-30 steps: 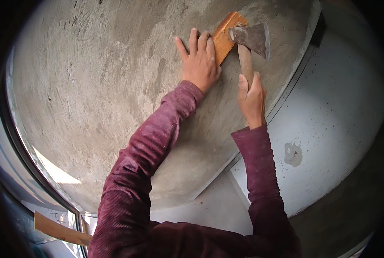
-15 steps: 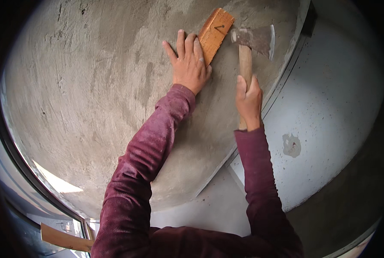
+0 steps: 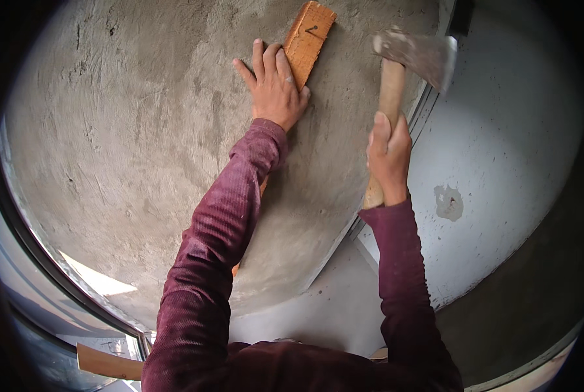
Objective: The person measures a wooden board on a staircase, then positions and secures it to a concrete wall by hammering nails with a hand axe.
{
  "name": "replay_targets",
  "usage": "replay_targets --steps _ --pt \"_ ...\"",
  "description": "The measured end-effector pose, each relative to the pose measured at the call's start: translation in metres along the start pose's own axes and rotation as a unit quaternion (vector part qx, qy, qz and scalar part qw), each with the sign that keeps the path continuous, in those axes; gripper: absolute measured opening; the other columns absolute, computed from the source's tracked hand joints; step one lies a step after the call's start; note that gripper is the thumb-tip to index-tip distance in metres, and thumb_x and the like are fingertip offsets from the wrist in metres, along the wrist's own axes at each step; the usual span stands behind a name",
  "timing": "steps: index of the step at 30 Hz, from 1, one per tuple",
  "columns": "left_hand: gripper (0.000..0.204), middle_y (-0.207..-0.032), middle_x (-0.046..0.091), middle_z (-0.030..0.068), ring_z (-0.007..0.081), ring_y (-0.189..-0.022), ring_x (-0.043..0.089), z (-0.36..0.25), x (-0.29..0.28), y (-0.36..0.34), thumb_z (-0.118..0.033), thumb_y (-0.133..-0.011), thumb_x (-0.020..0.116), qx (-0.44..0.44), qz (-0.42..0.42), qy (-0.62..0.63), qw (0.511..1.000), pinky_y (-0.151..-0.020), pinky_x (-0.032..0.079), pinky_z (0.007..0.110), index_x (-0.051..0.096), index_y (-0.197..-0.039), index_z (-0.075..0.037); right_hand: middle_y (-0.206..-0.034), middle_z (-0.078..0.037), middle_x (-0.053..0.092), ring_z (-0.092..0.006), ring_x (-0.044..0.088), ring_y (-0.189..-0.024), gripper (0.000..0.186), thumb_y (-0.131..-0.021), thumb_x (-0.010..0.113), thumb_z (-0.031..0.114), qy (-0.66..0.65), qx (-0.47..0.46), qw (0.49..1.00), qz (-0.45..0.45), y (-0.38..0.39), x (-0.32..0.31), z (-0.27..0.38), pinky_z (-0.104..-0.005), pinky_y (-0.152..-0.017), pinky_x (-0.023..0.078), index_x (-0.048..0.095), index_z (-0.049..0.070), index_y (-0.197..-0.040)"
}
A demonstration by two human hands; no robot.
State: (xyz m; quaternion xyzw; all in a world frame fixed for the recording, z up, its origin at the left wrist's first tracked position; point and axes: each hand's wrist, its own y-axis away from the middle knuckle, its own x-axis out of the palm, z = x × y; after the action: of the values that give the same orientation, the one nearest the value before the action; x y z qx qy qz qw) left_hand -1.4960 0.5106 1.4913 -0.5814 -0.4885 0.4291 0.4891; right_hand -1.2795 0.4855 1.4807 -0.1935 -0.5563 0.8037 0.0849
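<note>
My left hand lies over a long orange-brown wooden board set against a rough grey cement surface. Its thumb is along the board's right edge and the fingers, partly spread, are on the left. My forearm hides much of the board's lower part; bits of it show beside the sleeve. In my right hand is a hatchet, gripped around its pale wooden handle. The hatchet head is up, apart from the board, with its cutting edge to the right and its blunt end toward the board. Motion slightly blurs the head.
A white panel with a grey patch borders the cement on the right. Dark framing curves along the left side. At the lower left, a strip of wood-coloured material sticks out beside my left arm.
The hatchet has swung right, away from the board, with my right hand. The board and my left hand appear a little farther left and higher in view.
</note>
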Motion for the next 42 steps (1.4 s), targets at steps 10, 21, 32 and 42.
replay_targets --steps 10,21,32,42 --pt "0.083 -0.113 0.06 0.0209 0.0157 -0.061 0.055 -0.025 -0.07 0.047 -0.021 -0.056 0.065 -0.177 0.323 0.858 0.358 -0.06 0.05 0.029 0.042 -0.131 0.006 -0.058 -0.009 0.05 -0.0203 0.054 -0.052 0.029 -0.09 0.055 0.027 -0.018 0.286 0.956 0.068 0.282 -0.114 -0.017 -0.035 -0.05 0.042 0.049 -0.001 -0.088" --pt "0.08 -0.1 0.055 0.0149 0.0177 -0.08 0.05 -0.056 -0.141 0.17 -0.041 -0.082 0.063 -0.254 0.344 0.697 0.575 -0.07 0.039 0.029 0.032 -0.135 0.009 -0.089 -0.024 0.064 -0.0393 0.063 -0.085 0.042 -0.07 0.065 0.015 0.064 0.66 0.685 0.302 0.577 -0.226 0.057 -0.0451 -0.075 0.049 0.054 -0.004 -0.107" --pt "0.081 -0.092 0.057 0.0083 0.0146 -0.074 0.056 -0.182 -0.139 0.344 -0.016 -0.067 0.078 -0.192 0.583 0.591 0.523 -0.067 0.048 0.028 0.037 -0.133 0.005 -0.064 -0.012 0.056 -0.0201 0.055 -0.047 0.029 -0.076 0.06 0.003 -0.005 0.954 0.273 0.124 0.78 -0.303 0.246 -0.0365 -0.038 0.041 0.052 0.001 -0.105" --pt "0.049 -0.087 0.061 0.0044 0.0142 -0.078 0.06 -0.293 -0.192 0.445 -0.008 -0.059 0.08 -0.012 0.762 0.628 0.157 -0.073 0.051 0.031 0.058 -0.102 0.001 -0.096 -0.023 0.067 -0.0353 0.067 -0.089 0.039 -0.078 0.063 0.031 0.145 0.963 0.218 -0.071 0.847 -0.108 0.389 -0.0407 -0.075 0.052 0.066 0.005 -0.107"
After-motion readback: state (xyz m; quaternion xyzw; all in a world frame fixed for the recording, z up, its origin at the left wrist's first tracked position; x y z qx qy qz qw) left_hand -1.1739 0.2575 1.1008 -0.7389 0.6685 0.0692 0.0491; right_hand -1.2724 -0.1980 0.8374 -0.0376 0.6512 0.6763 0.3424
